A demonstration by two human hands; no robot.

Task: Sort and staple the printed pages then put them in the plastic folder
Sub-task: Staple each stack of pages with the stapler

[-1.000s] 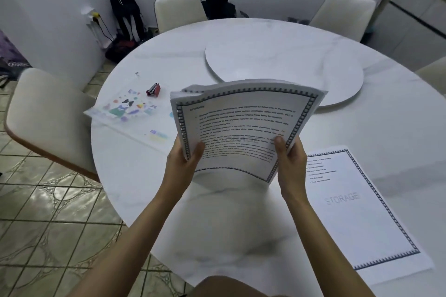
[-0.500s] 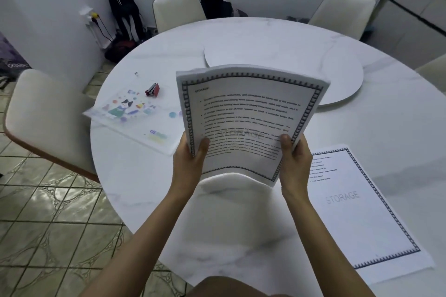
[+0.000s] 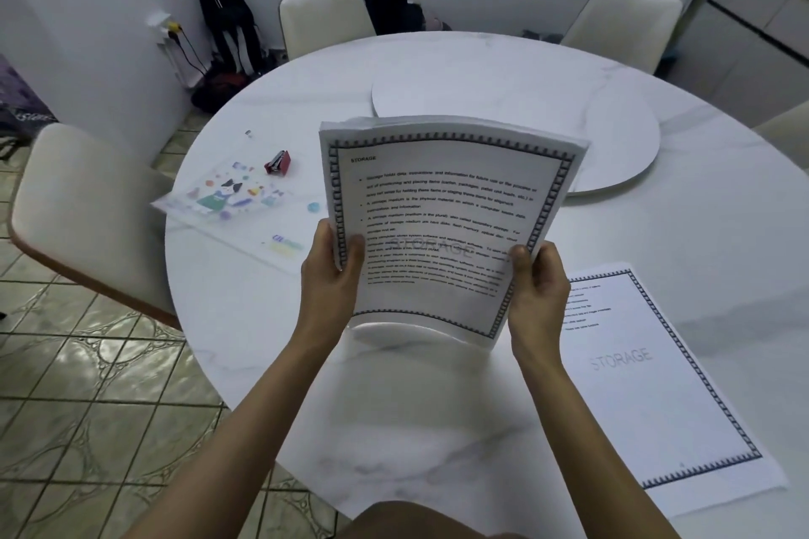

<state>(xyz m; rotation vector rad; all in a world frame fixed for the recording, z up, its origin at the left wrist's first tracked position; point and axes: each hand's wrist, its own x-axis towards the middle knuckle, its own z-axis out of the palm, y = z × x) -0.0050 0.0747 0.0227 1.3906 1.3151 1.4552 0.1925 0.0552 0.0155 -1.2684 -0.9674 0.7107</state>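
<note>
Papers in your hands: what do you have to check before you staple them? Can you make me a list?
1. Grip: the left hand and right hand both hold the stack by its sides: ok.
2. All pages gathered: one loose page lies on the table, to the right: not ok.
3. Page order: the print is too blurred to read: cannot tell.
4. Edges lined up: the stack is bowed: cannot tell.
5. Stapler free, on the table by the folder: ok.
</note>
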